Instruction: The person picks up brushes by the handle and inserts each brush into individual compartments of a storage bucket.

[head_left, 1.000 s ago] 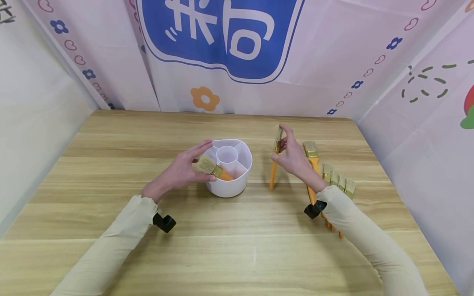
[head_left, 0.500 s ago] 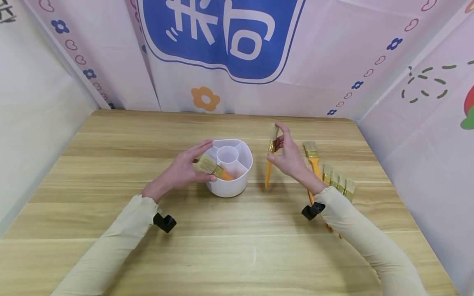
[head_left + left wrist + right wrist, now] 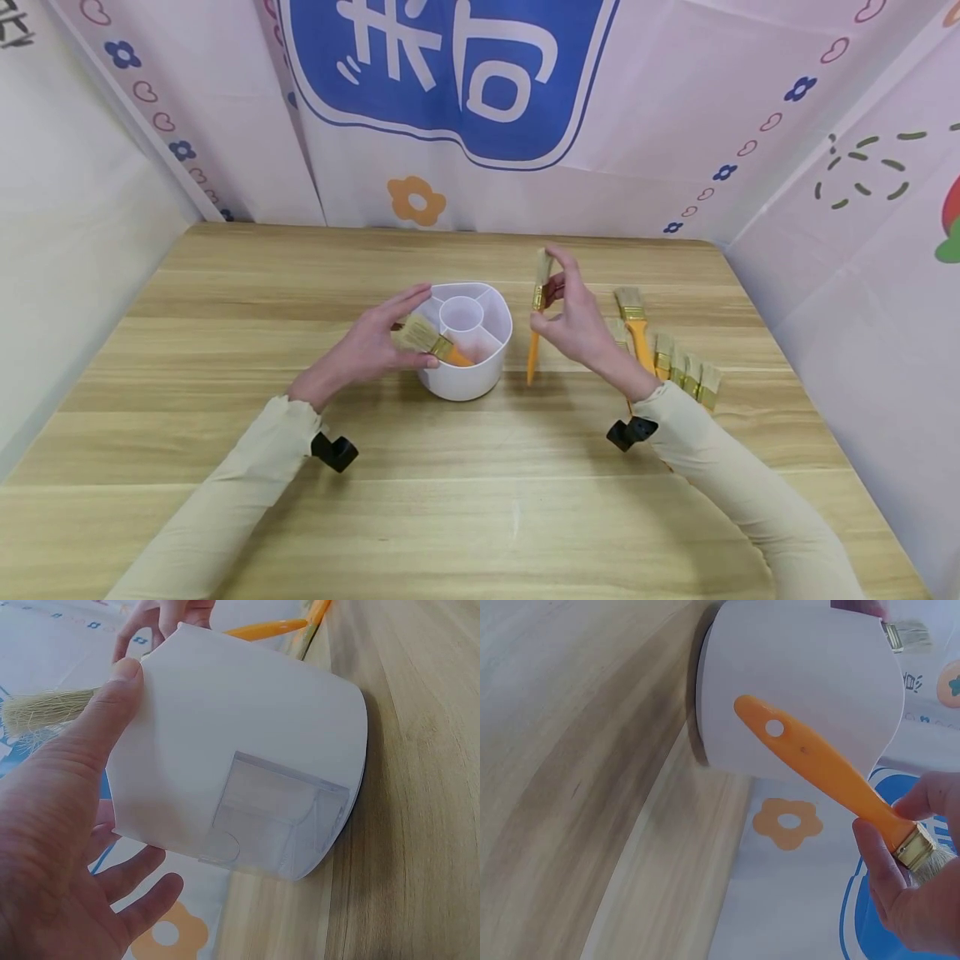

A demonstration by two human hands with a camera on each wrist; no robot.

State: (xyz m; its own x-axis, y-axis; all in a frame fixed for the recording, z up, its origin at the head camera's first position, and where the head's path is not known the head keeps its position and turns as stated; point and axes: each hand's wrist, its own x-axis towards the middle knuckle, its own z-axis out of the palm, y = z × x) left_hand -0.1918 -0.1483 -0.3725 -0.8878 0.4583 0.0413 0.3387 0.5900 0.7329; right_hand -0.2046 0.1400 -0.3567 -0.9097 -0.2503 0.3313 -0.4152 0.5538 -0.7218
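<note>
Around the left side of a white divided organizer [image 3: 461, 383], my left hand [image 3: 367, 343] spreads its thumb and fingers along the rim. A paintbrush [image 3: 422, 336] with pale bristles leans in the organizer's front left compartment, bristles sticking out toward that hand. To the right of the organizer, my right hand [image 3: 583, 321] pinches another paintbrush [image 3: 533, 354] near its metal ferrule. Its bristles point up, and its orange handle hangs down, as the right wrist view also shows. A clear plastic pocket [image 3: 281, 817] sits on the organizer's outer wall.
A wider paintbrush [image 3: 633, 321] lies on the wooden table [image 3: 420, 517] to the right. Several smaller paintbrushes [image 3: 688, 371] lie beside it, partly covered by my right forearm. Printed cloth [image 3: 645, 125] stands behind the table and on both sides.
My right hand has moved left toward the organizer, carrying the upright paintbrush with it. The left hand, the organizer and the brush inside it stay where they were.
</note>
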